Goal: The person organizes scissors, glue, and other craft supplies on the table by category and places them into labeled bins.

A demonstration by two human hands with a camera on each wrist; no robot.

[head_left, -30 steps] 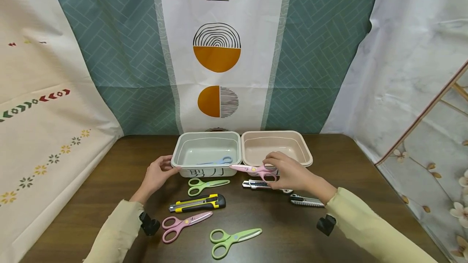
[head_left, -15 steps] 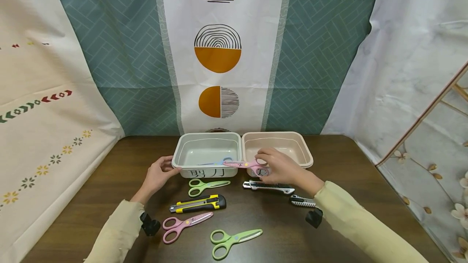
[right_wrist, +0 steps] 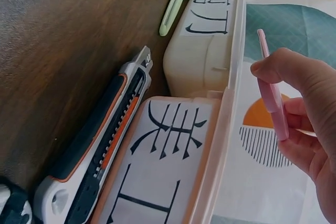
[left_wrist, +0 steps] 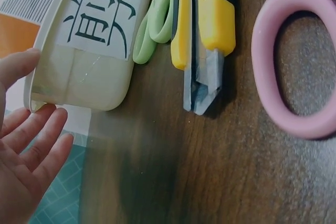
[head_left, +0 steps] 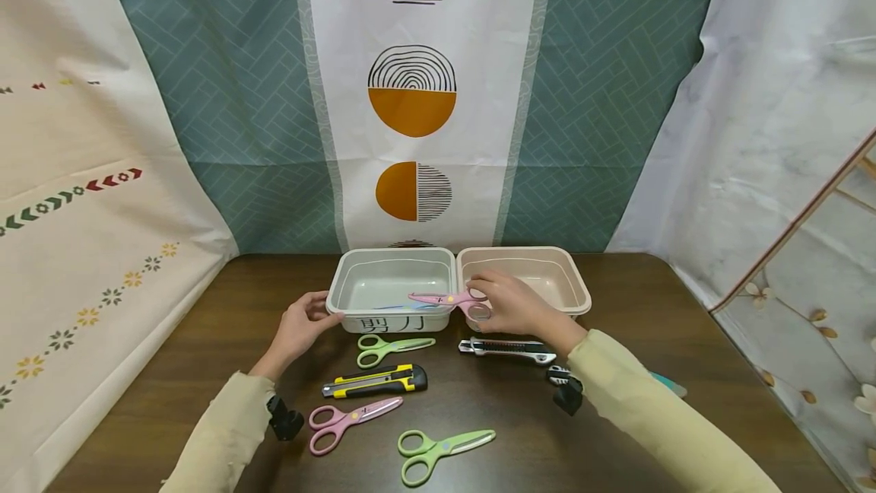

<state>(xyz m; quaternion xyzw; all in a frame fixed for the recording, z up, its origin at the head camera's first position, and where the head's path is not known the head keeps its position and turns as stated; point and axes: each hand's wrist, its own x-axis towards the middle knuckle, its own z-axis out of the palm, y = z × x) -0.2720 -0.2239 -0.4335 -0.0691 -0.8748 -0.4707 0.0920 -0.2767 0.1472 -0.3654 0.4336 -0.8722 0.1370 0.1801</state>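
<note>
In the head view my right hand (head_left: 516, 306) pinches pink scissors (head_left: 438, 299) by the handle loops. Their blades point left over the front right part of a pale grey-green bin (head_left: 397, 268). From the right wrist view, thumb and fingers grip the scissors' edge. My left hand (head_left: 301, 332) holds that bin's front left corner, thumb at the rim and fingers at its side. Inside the bin lies something blue (head_left: 393, 306), mostly hidden by the front wall. A pale pink bin (head_left: 571, 284) stands against its right side, partly covered by my right hand.
Green scissors (head_left: 411, 344), a yellow-black utility knife (head_left: 383, 380), pink scissors (head_left: 369, 409) and more green scissors (head_left: 461, 441) lie in front. A white-black utility knife (head_left: 506, 348) and a small grey one (head_left: 557, 375) lie right. Beyond my right sleeve a teal thing (head_left: 668, 384) shows.
My right hand has moved left and slightly away from me, carrying the pink scissors from in front of the bins to over the grey-green bin. The left hand keeps its place at the bin's corner.
</note>
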